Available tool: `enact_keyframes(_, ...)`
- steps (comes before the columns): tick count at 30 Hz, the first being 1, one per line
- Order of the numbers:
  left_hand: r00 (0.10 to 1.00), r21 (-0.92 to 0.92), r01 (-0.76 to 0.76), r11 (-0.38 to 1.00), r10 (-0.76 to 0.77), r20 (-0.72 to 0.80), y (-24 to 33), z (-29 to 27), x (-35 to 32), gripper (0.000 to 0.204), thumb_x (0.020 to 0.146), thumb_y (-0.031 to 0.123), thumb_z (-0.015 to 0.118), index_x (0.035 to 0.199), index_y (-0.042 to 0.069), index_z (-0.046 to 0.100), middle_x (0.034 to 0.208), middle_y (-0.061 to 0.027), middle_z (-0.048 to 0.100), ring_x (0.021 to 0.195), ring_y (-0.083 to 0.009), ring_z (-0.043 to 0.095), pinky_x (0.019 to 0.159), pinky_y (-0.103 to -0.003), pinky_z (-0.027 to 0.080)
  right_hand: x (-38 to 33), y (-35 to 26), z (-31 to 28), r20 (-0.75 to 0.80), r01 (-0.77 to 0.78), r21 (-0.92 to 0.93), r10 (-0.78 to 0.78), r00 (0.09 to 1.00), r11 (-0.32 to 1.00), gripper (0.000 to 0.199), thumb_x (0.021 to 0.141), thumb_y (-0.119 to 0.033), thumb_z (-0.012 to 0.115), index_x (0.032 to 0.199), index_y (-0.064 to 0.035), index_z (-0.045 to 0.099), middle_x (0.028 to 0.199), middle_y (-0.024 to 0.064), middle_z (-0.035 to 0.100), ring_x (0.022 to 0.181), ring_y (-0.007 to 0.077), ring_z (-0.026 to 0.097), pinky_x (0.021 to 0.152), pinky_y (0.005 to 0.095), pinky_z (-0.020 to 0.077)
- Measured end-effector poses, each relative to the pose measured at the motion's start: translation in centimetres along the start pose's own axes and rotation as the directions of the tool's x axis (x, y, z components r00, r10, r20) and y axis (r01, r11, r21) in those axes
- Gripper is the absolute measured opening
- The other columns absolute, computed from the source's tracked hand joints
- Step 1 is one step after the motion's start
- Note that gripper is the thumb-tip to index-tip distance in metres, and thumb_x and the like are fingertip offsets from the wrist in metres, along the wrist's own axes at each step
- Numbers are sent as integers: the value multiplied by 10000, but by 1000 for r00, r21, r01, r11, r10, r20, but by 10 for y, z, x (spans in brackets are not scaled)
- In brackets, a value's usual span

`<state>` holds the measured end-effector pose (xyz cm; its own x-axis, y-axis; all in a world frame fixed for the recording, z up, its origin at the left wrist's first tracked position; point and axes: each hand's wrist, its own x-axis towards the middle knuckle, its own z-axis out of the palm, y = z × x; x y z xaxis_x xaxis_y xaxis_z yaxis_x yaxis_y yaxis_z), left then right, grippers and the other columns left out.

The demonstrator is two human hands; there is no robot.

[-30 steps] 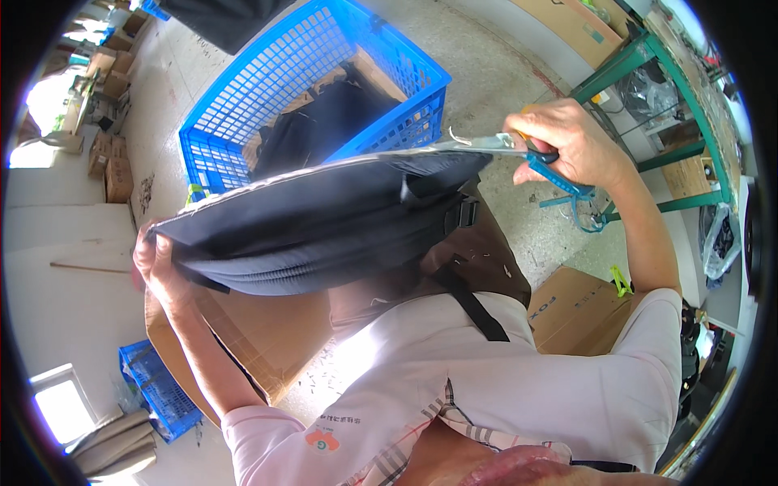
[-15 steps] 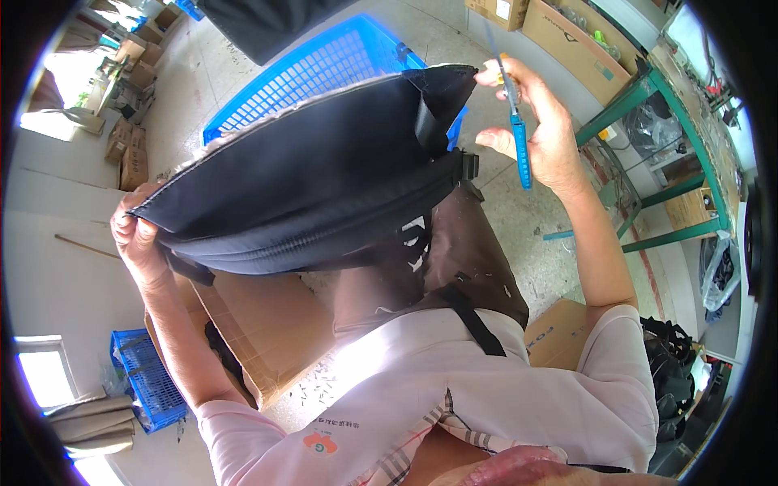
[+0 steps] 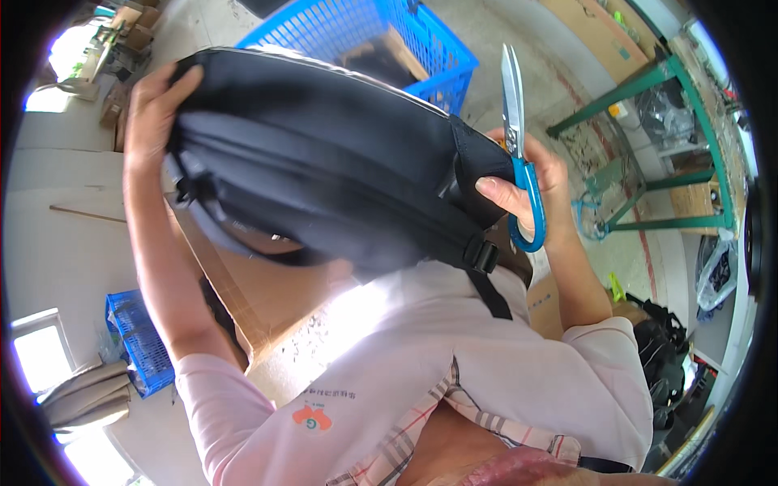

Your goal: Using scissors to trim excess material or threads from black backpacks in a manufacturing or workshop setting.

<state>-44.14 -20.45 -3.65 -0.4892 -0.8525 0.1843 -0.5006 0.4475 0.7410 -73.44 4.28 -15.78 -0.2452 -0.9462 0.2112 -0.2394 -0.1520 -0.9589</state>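
Observation:
I hold a black backpack (image 3: pixel 324 162) up in front of me with both hands. My left hand (image 3: pixel 154 113) grips its far left end, fingers spread over the top. My right hand (image 3: pixel 527 186) clasps the right end of the backpack and also holds a pair of scissors (image 3: pixel 519 146) with blue handles, blades closed and pointing upward. A black strap with a buckle (image 3: pixel 485 257) hangs from the backpack's lower right edge toward my chest.
A blue plastic crate (image 3: pixel 397 40) stands behind the backpack on the concrete floor. A brown cardboard box (image 3: pixel 259 300) sits below the backpack. A green metal table frame (image 3: pixel 648 138) is at the right. A smaller blue crate (image 3: pixel 134 340) lies at lower left.
The backpack has swung up and closer to my face, rotating so its left end rose. The scissors turned from lying sideways to pointing upward.

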Motion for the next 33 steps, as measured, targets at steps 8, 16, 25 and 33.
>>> enact_keyframes(8, 986, -229, -65, 971, 98, 136, -26, 77, 22, 190, 801, 155, 601, 928, 14, 609, 766, 35, 585, 696, -44, 493, 695, -187, 395, -36, 18, -22, -32, -186, -70, 184, 982, 980, 448, 683, -153, 728, 1049, -19, 508, 717, 16, 564, 636, 77, 494, 588, 215, 415)
enact_keyframes(16, 987, -250, -126, 960, 148, 69, -32, 75, 11, 232, 757, 192, 651, 902, 14, 618, 746, 27, 584, 721, -58, 493, 728, -200, 376, -28, 6, -48, 134, 3, -452, 64, 989, 892, 592, 569, -311, 775, 1014, -27, 507, 763, 80, 525, 645, 186, 521, 570, 288, 430)
enact_keyframes(25, 996, -292, -89, 952, 86, -23, -49, 63, -1, 234, 731, 189, 677, 888, 23, 626, 739, 20, 594, 718, -65, 502, 744, -205, 378, -7, -4, -53, 282, 81, -572, 103, 954, 817, 530, 543, -315, 777, 925, -36, 539, 682, 67, 515, 578, 193, 497, 536, 303, 411)
enact_keyframes(33, 999, -334, -45, 941, 42, -19, -51, 65, -8, 217, 741, 183, 667, 888, 27, 630, 739, 24, 592, 713, -61, 491, 743, -199, 369, -7, -2, -51, 336, 142, -575, 75, 939, 806, 432, 608, -291, 750, 861, -21, 529, 592, 61, 464, 477, 164, 418, 469, 293, 364)
